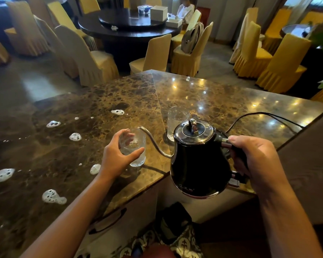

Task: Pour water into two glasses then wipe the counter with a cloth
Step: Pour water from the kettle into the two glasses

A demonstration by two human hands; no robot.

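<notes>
A counter (213,101) fills the middle of the frame. Near its lower centre the left hand (117,157) wraps a glass (133,148) standing on the counter. Right of it, the right hand (254,157) holds a kettle (198,161) by its handle, above the counter's near edge; the kettle's spout (153,142) reaches left, its tip at the glass's rim. A second glass (176,120) stands on the counter behind the kettle. A cord (265,114) runs along the counter to the right. Foam blobs (53,197) lie scattered on the counter at the left. Behind the counter, at upper centre, chairs (157,54) surround a round table (127,27).
</notes>
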